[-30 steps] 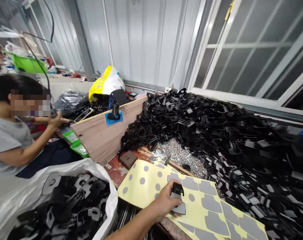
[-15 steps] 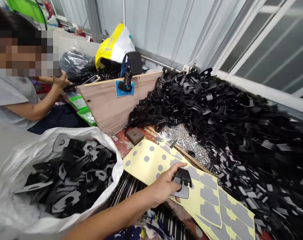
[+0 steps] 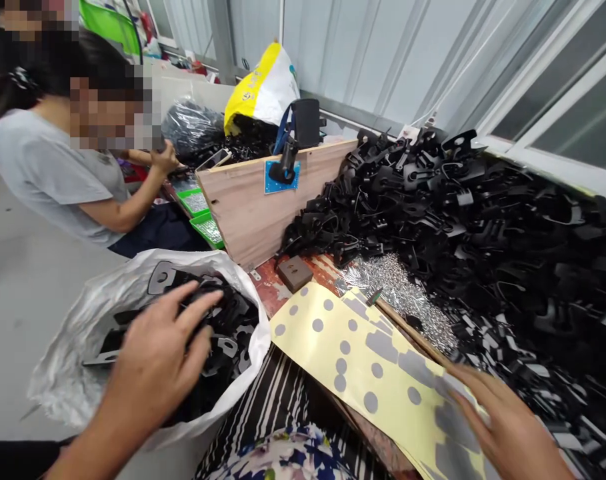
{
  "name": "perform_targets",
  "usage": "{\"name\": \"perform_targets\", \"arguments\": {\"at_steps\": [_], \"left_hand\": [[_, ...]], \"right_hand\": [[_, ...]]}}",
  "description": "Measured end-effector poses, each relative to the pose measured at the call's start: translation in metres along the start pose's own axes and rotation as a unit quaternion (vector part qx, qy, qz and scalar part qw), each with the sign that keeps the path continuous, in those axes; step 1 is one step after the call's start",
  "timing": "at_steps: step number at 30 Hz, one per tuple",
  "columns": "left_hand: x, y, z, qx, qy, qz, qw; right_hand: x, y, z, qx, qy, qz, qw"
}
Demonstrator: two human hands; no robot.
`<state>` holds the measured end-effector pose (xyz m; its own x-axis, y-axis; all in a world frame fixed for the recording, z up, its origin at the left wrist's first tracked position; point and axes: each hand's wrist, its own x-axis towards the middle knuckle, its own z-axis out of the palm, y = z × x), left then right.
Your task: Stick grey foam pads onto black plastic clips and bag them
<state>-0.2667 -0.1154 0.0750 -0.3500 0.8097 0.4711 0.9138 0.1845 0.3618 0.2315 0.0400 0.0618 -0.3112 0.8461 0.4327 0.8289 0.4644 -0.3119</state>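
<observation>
My left hand (image 3: 157, 353) is over the open white sack (image 3: 260, 313), its fingers spread, and holds nothing that I can see. Beneath it in the sack lies a heap of black plastic parts (image 3: 227, 363), some with grey faces. My right hand (image 3: 507, 417), partly blurred, reaches over the yellow sticker sheets (image 3: 307, 340) with thumb and fingers apart. Grey round and larger shaped stickers dot these sheets. Close to its fingertips ends the wooden handle of a hammer (image 3: 407, 327); whether they touch it is unclear.
A large pile of black plastic parts (image 3: 483, 233) fills the right side. Silvery metal pins (image 3: 393, 280) lie before it, beside a brown block (image 3: 294, 273). A wooden board (image 3: 253, 213) divides the bench. A co-worker (image 3: 57, 173) sits at left near green trays (image 3: 207, 228).
My left hand has moved left from the sheets to the sack and has let go of the black plastic part. My right hand has come into view. The camera view has shifted left.
</observation>
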Motion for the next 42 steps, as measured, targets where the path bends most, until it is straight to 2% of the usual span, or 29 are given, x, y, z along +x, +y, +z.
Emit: {"name": "perform_targets", "arguments": {"at_steps": [2, 4, 5, 7, 8, 9, 11, 13, 16, 19, 21, 23, 27, 31, 34, 37, 42], "left_hand": [[-0.005, 0.015, 0.020, -0.105, -0.036, 0.035, 0.993], [-0.007, 0.037, 0.040, -0.189, -0.102, 0.059, 0.975], [-0.008, 0.048, 0.049, -0.216, -0.136, 0.067, 0.964], [-0.008, 0.068, 0.067, -0.249, -0.198, 0.078, 0.945], [-0.009, 0.075, 0.074, -0.258, -0.226, 0.081, 0.936], [-0.010, 0.079, 0.081, -0.262, -0.250, 0.084, 0.928], [-0.014, 0.080, 0.093, -0.267, -0.288, 0.089, 0.916], [-0.018, 0.073, 0.101, -0.273, -0.304, 0.082, 0.909], [-0.023, 0.059, 0.107, -0.290, -0.308, 0.044, 0.905], [-0.023, 0.052, 0.109, -0.309, -0.300, 0.007, 0.903], [-0.021, 0.051, 0.110, -0.319, -0.291, -0.001, 0.902], [-0.018, 0.053, 0.110, -0.323, -0.286, 0.000, 0.902], [-0.016, 0.058, 0.113, -0.314, -0.286, 0.027, 0.905], [-0.017, 0.064, 0.117, -0.308, -0.269, 0.074, 0.909], [-0.015, 0.071, 0.119, -0.276, -0.210, 0.097, 0.933], [-0.010, 0.081, 0.120, -0.231, -0.150, 0.107, 0.955], [-0.004, 0.099, 0.119, -0.227, -0.152, 0.159, 0.949]], "right_hand": [[0.054, -0.055, 0.051, 0.006, -0.108, -0.167, 0.980], [0.107, -0.129, 0.101, 0.001, -0.115, -0.284, 0.952], [0.131, -0.167, 0.124, 0.015, -0.102, -0.352, 0.930], [0.172, -0.235, 0.166, 0.033, -0.117, -0.461, 0.879], [0.190, -0.261, 0.184, 0.028, -0.119, -0.482, 0.867], [0.205, -0.279, 0.200, 0.022, -0.116, -0.474, 0.873], [0.232, -0.293, 0.228, 0.009, -0.109, -0.442, 0.890], [0.253, -0.282, 0.247, 0.001, -0.099, -0.397, 0.912], [0.274, -0.238, 0.254, -0.013, -0.099, -0.340, 0.935], [0.283, -0.190, 0.238, -0.088, -0.112, -0.292, 0.946], [0.280, -0.164, 0.220, -0.163, -0.119, -0.276, 0.940], [0.270, -0.144, 0.200, -0.213, -0.123, -0.283, 0.927], [0.245, -0.110, 0.159, -0.245, -0.104, -0.310, 0.913], [0.227, -0.064, 0.124, -0.254, -0.039, -0.253, 0.933], [0.208, -0.023, 0.102, -0.249, 0.002, -0.211, 0.945], [0.178, 0.011, 0.086, -0.253, 0.026, -0.197, 0.947], [0.124, 0.043, 0.065, -0.181, 0.062, -0.188, 0.963]]}}
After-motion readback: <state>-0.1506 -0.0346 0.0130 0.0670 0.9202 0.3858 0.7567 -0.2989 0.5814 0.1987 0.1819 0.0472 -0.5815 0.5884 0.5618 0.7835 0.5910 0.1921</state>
